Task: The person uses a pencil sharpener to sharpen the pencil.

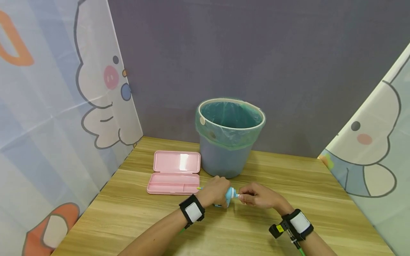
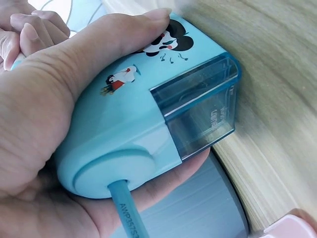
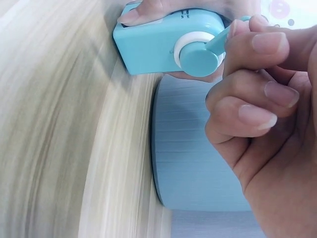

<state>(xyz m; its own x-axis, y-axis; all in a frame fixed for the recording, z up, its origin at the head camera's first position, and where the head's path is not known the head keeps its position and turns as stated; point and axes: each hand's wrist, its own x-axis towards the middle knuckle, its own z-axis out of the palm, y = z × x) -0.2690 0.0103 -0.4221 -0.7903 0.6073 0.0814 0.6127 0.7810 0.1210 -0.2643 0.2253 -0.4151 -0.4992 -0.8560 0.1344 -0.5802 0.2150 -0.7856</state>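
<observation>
The pencil sharpener point(image 2: 114, 136) is a light-blue box with rounded ends, printed with small cartoon figures, one mostly black and white, one partly red. It is held in front of the bin point(image 1: 222, 160), its ends facing left and right. A see-through blue compartment point(image 2: 203, 109) is set into the body. The blue crank point(image 3: 199, 59), ringed in white at its base, is on the end toward the bin's right; its handle tip is pinched. A slim blue pencil point(image 2: 130, 210), lettered "AWP", sits in the opposite end, reaching left of the bin's base.
</observation>
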